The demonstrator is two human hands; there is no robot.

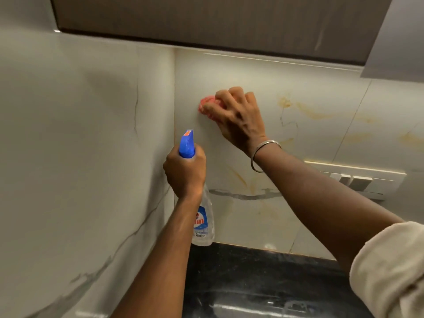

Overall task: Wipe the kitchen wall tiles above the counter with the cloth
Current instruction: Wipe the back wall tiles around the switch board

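Pressing the bunched pink cloth with our right hand on the glossy marble-look wall tiles near the corner, fingers curled around it, we should keep firm, overlapping strokes; our left hand grips the clear blue-capped spray bottle.

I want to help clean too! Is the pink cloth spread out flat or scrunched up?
Scrunched up. The cloth is a small wad under the right hand, pressed against the wall tiles.

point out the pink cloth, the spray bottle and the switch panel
pink cloth (204,104), head view, on the bunched edge showing past the fingers
spray bottle (187,143), head view, on the blue nozzle head
switch panel (358,181), head view, on a grey rocker switch
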